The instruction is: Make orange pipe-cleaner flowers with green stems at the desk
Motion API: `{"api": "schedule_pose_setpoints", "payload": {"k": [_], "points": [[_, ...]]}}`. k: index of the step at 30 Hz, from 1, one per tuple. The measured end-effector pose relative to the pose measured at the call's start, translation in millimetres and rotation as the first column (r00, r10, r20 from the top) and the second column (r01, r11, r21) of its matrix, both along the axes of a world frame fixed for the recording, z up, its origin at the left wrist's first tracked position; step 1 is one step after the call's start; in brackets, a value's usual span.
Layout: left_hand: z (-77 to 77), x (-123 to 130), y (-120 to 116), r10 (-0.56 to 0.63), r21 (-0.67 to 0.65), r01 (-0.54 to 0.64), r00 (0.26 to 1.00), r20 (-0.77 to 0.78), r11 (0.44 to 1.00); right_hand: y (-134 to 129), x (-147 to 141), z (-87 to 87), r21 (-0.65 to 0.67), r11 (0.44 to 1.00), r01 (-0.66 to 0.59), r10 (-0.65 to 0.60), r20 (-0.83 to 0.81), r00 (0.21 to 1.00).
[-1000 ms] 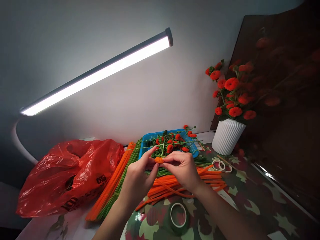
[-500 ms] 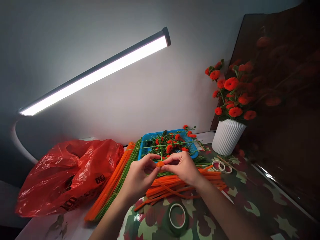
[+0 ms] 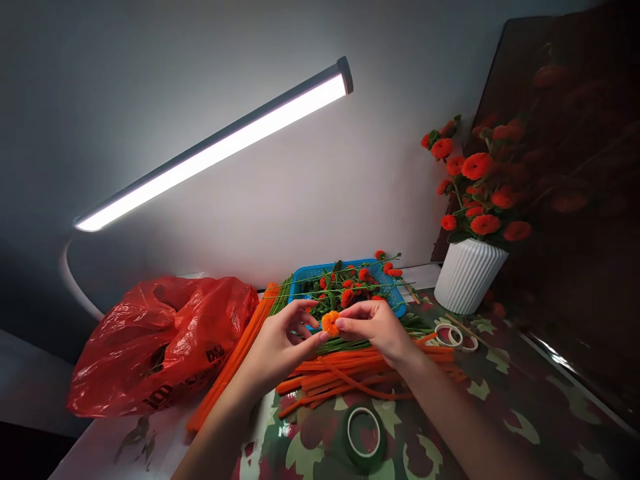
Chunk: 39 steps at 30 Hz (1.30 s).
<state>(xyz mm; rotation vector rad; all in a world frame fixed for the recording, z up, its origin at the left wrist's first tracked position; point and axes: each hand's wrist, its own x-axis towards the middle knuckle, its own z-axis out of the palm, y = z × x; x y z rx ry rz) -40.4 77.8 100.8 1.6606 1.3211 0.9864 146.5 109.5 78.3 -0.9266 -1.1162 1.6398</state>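
Note:
My right hand pinches a small orange fuzzy flower between thumb and fingers, with its round face turned toward me. Just left of the flower is my left hand, its fingers apart and its thumb tip close to the bloom's lower edge. Beneath and behind both hands lie loose orange fuzzy stems and green ones. Behind them, a blue basket holds green stems with red-orange blooms.
A green tape roll lies on the camouflage-patterned cloth. Two pale rings are at the right, near a white ribbed vase of red flowers. At left are a red plastic bag, an orange stem bundle and a lit lamp.
My left hand has let go of the flower and opened its fingers. The flower has turned to face me in my right hand. The whole view has shifted, moving the scene rightward.

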Motion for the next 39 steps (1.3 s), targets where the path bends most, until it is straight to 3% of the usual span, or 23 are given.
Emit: {"api": "schedule_pose_setpoints", "payload": {"k": [5,8,9,11,14,16,18,27,34,39], "points": [[6.3,5,-4,-0.108,-0.176,0.154,0.964,0.245,0.972,-7,-1,3.9,0.155,0.984,-0.093,0.089,0.033,0.995],[4.6,11,-3,-0.076,-0.201,0.15,0.939,0.337,0.968,-13,1,10.2,0.365,0.931,-0.006,-0.046,0.135,0.99],[3.1,12,-2,-0.052,-0.199,0.129,0.934,0.353,0.972,-15,2,12.9,0.471,0.882,0.03,-0.131,0.183,0.974],[-0.4,14,0,-0.002,-0.191,0.078,0.929,0.371,0.978,-19,4,17.5,0.687,0.726,0.015,-0.283,0.279,0.918],[-4.9,16,1,0.029,-0.161,0.033,0.929,0.369,0.986,-23,5,17.6,0.855,0.49,-0.169,-0.399,0.393,0.828],[-6.1,19,0,0.04,-0.136,0.011,0.927,0.372,0.991,-25,3,12.4,0.891,0.388,-0.235,-0.476,0.412,0.777],[-6.0,22,-2,0.073,-0.129,-0.023,0.918,0.391,0.991,-26,-1,5.6,0.915,0.329,-0.232,-0.543,0.385,0.746],[-4.5,29,-10,0.181,-0.168,-0.115,0.87,0.459,0.979,-21,-8,-8.4,0.962,0.201,-0.183,-0.597,0.268,0.756],[-5.0,27,-13,0.128,-0.079,-0.104,0.899,0.42,0.991,-18,-8,-11.4,0.956,0.239,-0.168,-0.568,0.278,0.774],[-3.4,26,-18,0.115,-0.007,-0.121,0.922,0.37,0.993,-21,-11,-12.7,0.99,0.104,-0.1,-0.622,0.143,0.77]]}}
